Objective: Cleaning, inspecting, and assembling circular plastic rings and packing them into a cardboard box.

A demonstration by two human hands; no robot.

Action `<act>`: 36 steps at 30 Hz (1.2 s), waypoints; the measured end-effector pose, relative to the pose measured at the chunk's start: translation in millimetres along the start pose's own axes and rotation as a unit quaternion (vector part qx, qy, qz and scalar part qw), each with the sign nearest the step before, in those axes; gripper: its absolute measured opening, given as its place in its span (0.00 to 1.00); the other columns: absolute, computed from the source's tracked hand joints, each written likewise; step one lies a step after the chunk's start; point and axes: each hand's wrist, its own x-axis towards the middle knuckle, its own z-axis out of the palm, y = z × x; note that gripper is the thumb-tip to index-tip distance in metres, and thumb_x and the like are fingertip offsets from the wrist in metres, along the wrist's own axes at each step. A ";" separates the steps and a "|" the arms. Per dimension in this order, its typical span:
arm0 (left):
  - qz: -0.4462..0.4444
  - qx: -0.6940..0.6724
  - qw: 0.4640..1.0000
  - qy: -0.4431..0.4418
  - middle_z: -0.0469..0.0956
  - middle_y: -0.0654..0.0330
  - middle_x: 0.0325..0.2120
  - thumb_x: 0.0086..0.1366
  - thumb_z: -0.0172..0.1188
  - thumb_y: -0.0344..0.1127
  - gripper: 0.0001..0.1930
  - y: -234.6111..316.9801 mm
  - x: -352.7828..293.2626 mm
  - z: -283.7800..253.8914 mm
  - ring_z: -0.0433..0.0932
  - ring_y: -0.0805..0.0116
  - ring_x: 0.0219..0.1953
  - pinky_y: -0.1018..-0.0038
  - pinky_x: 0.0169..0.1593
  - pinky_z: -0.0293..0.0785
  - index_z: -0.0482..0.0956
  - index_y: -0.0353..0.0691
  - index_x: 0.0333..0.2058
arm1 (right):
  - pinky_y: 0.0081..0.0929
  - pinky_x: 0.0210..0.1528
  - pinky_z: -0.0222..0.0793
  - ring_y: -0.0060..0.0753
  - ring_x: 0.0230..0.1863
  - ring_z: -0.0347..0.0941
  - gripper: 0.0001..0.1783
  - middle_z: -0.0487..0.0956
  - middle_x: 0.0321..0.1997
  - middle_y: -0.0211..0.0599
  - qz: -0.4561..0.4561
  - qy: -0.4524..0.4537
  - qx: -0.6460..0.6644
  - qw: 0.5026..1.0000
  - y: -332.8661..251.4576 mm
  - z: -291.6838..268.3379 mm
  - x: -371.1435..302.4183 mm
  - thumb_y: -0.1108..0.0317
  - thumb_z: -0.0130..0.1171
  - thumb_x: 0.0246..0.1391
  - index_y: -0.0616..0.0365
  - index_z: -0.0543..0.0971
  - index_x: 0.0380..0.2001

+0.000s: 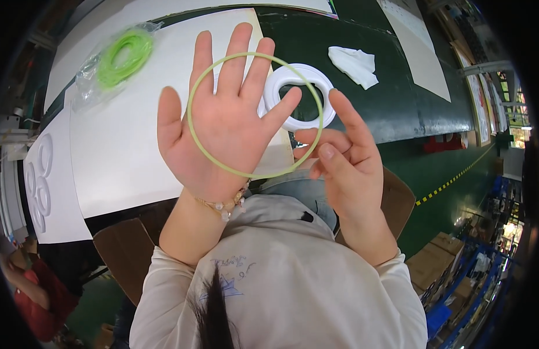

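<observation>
Here the left hand (226, 116) is spread flat, palm up, with a thin pale-green ring (255, 115) lying across it, its loop running from the fingertips down to the heel of the palm. The right hand (345, 160) is half closed, pinching the ring's near edge between thumb and forefinger while the other fingers curl loosely. Judging by how fine it is, the ring looks very light and bendy, likely rubbery and easy to stretch or twist, so a gentle pinch on the rim at two opposite spots should suit it. Just beyond the right fingertips sits a white plastic ring (299, 96) on the dark green table (397, 110); past the left hand lies a bag of green rings (121, 58) on a white sheet (118, 145), and a crumpled white cloth (355, 65) rests beyond the right hand
</observation>
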 end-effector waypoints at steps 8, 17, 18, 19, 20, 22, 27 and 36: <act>0.027 0.173 0.984 -0.002 0.32 0.56 0.72 0.64 0.40 0.35 0.36 -13.6 26.9 34.1 0.29 0.53 0.73 0.32 0.66 0.24 0.40 0.52 0.70 | 0.15 0.33 0.70 0.30 0.43 0.79 0.22 0.80 0.48 0.46 -0.138 0.007 -0.114 0.984 -16.1 -3.2 9.3 0.75 0.53 0.60 0.61 0.69 0.58; 0.082 0.019 0.994 -0.067 0.37 0.53 0.72 0.65 0.34 0.29 0.33 5.1 25.4 10.0 0.35 0.50 0.73 0.36 0.68 0.32 0.44 0.52 0.70 | 0.14 0.29 0.66 0.25 0.38 0.76 0.20 0.77 0.47 0.41 -0.051 0.007 0.004 0.999 29.0 14.5 10.7 0.57 0.49 0.66 0.56 0.65 0.54; 0.098 0.030 0.993 -0.065 0.37 0.52 0.71 0.65 0.34 0.29 0.33 5.9 23.9 8.1 0.36 0.50 0.73 0.37 0.69 0.34 0.45 0.51 0.70 | 0.14 0.28 0.64 0.24 0.37 0.76 0.22 0.77 0.46 0.40 0.054 -0.045 0.045 0.996 34.4 18.4 11.3 0.56 0.51 0.65 0.56 0.62 0.55; 0.097 0.031 0.993 -0.065 0.37 0.52 0.71 0.65 0.34 0.29 0.33 6.2 23.0 6.5 0.36 0.50 0.73 0.37 0.69 0.34 0.45 0.51 0.70 | 0.13 0.27 0.62 0.23 0.36 0.75 0.25 0.76 0.45 0.39 0.159 -0.097 0.085 0.979 37.9 23.7 11.7 0.55 0.52 0.64 0.55 0.60 0.57; 0.114 0.112 0.987 -0.035 0.39 0.54 0.71 0.66 0.35 0.32 0.32 6.6 22.2 4.8 0.37 0.52 0.73 0.41 0.69 0.38 0.48 0.56 0.69 | 0.14 0.27 0.60 0.20 0.34 0.71 0.30 0.75 0.41 0.35 0.097 -0.090 0.089 0.987 36.9 29.9 9.7 0.59 0.63 0.56 0.54 0.60 0.56; 0.133 0.195 0.972 -0.006 0.41 0.56 0.71 0.66 0.36 0.35 0.31 10.9 19.9 4.9 0.38 0.55 0.73 0.45 0.70 0.41 0.50 0.60 0.69 | 0.15 0.27 0.60 0.19 0.34 0.68 0.31 0.73 0.39 0.32 -0.073 -0.035 -0.046 0.996 43.5 30.0 12.7 0.63 0.67 0.51 0.54 0.63 0.55; 0.141 0.162 0.975 0.049 0.41 0.55 0.71 0.66 0.37 0.35 0.31 20.9 14.4 -5.3 0.38 0.55 0.73 0.45 0.70 0.42 0.51 0.59 0.69 | 0.23 0.30 0.60 0.26 0.30 0.64 0.23 0.70 0.34 0.28 -0.486 0.000 -0.398 0.778 42.6 23.8 40.0 0.70 0.77 0.35 0.48 0.80 0.38; 0.130 0.193 0.956 0.178 0.53 0.49 0.67 0.68 0.40 0.39 0.29 40.8 -15.2 -6.8 0.52 0.56 0.69 0.54 0.68 0.50 0.54 0.43 0.67 | 0.26 0.33 0.66 0.34 0.32 0.73 0.15 0.79 0.30 0.28 -0.484 -0.032 -0.471 0.737 18.0 32.2 54.3 0.70 0.75 0.29 0.49 0.83 0.26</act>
